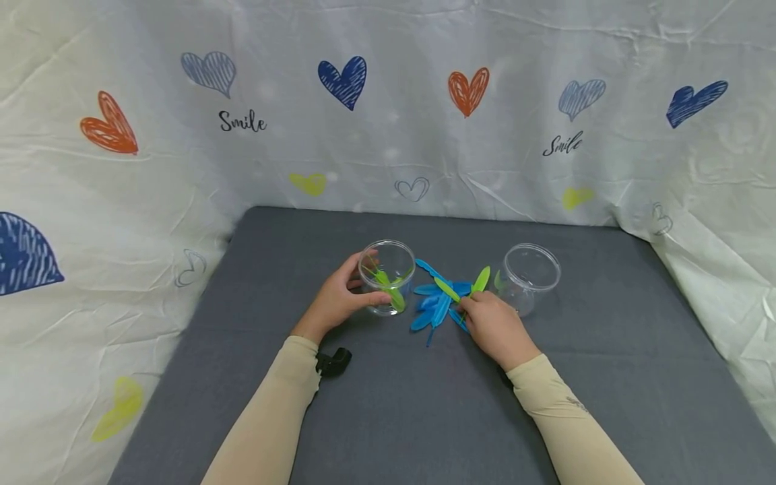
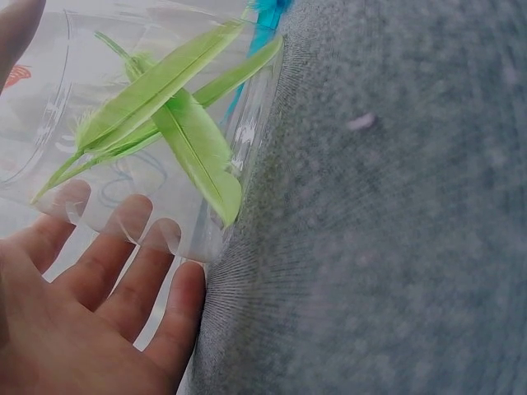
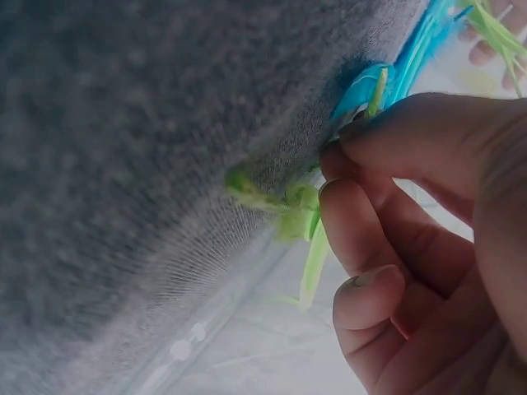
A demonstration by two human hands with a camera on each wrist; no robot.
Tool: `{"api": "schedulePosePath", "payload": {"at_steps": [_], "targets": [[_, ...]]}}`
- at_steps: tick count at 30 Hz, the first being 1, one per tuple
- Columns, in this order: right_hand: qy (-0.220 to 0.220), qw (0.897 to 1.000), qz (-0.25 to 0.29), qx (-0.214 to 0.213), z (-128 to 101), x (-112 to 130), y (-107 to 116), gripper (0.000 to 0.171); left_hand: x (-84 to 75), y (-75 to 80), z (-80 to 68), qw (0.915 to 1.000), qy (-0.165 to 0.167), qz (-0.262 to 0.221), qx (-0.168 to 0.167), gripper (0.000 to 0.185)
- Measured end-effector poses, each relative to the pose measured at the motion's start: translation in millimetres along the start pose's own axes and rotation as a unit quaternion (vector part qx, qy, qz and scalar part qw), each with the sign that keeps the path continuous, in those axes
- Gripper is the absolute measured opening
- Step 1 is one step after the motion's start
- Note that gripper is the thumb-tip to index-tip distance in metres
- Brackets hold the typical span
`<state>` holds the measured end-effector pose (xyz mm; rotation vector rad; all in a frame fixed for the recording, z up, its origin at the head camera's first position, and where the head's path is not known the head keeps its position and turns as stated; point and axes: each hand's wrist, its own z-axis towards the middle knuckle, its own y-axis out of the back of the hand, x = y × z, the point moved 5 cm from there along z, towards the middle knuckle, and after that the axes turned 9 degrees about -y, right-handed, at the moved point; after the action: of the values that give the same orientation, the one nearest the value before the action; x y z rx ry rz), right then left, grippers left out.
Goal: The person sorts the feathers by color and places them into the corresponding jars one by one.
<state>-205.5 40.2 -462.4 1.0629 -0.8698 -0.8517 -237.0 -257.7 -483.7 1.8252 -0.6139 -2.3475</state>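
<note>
Grey felt mat [image 1: 424,417] w/ white heart-print sheet [image 1: 121,202] draped behind & at both sides. 2 clear plastic cups on mat. Left cup [image 1: 386,276] holds approx 3 green feathers [image 2: 165,115]; left hand [image 1: 336,300] wraps round it, fingers curled on the wall, thumb at front. Right cup [image 1: 531,277] stands apart to the right, seems to have no feathers in it. Betw. the cups lies a loose pile: blue feathers [image 1: 433,306], approx 5, exact count can't tell, plus 2 green ones [image 1: 463,286] on top. Right hand [image 1: 494,327] sits at pile's right edge, fingertips [image 3: 346,185] pinching a green feather against the mat. 1 small black clip [image 1: 333,362] by left sleeve.
</note>
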Motion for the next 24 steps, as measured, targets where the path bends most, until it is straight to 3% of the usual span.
{"api": "schedulePosePath", "payload": {"at_steps": [8,14,24], "targets": [[0.015,0.999,-0.022,-0.029,2,1,1,0.008,-0.4,-1.0,0.9,1.0000,-0.001,-0.003,0.002,0.099],[0.021,0.999,-0.019,-0.027,1,-1,2,0.007,-1.1,-2.6,0.4,1.0000,0.002,-0.003,0.001,0.099],[0.027,0.995,0.086,-0.041,2,-5,13,0.006,-2.4,-2.0,-0.3,1.0000,0.001,-0.006,0.000,0.098]]}}
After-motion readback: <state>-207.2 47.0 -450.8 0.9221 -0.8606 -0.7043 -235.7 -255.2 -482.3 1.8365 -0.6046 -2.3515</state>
